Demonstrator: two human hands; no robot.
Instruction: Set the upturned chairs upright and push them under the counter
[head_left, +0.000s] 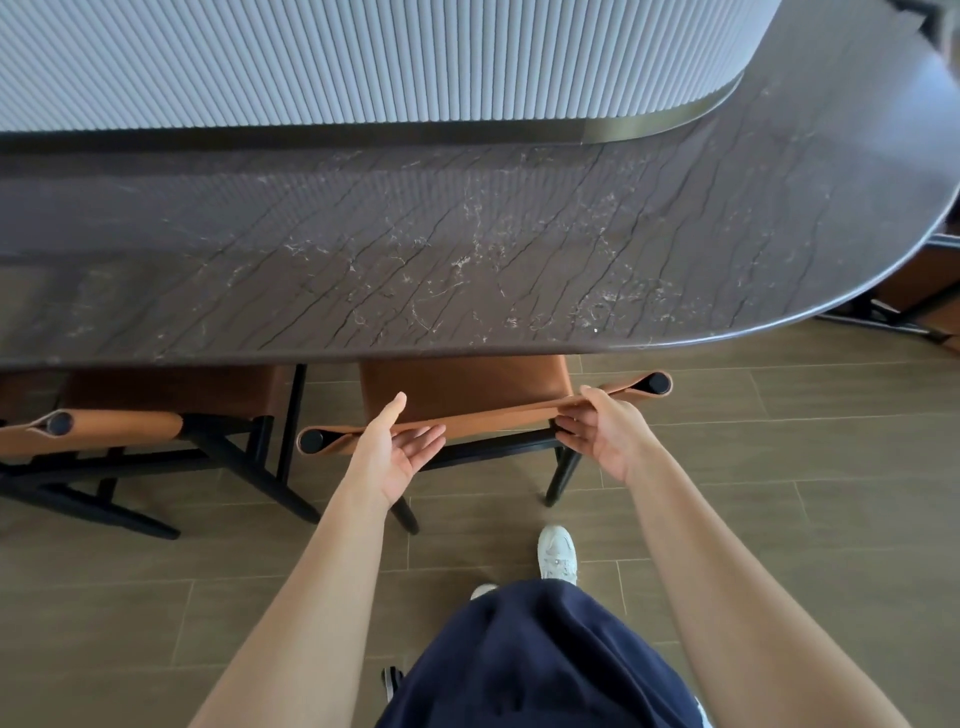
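You are facing two chairs for certain, the middle chair (462, 389) and the left chair (166, 400); a tan-and-black shape (919, 291) far right may be making three. You are showing two hands, left hand (395, 452) and right hand (602, 431), at one counter (467, 249).

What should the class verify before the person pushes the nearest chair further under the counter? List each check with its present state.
1. Chair upright on its legs: ok.
2. Right hand grips the backrest: ok.
3. Left hand grips too: not ok, open, fingers straight at the backrest.
4. Backrest parallel to the counter edge: not ok, looks skewed.
5. Clear of the neighbouring chair: ok, a gap shows.
6. Space under the counter free: cannot tell, hidden.
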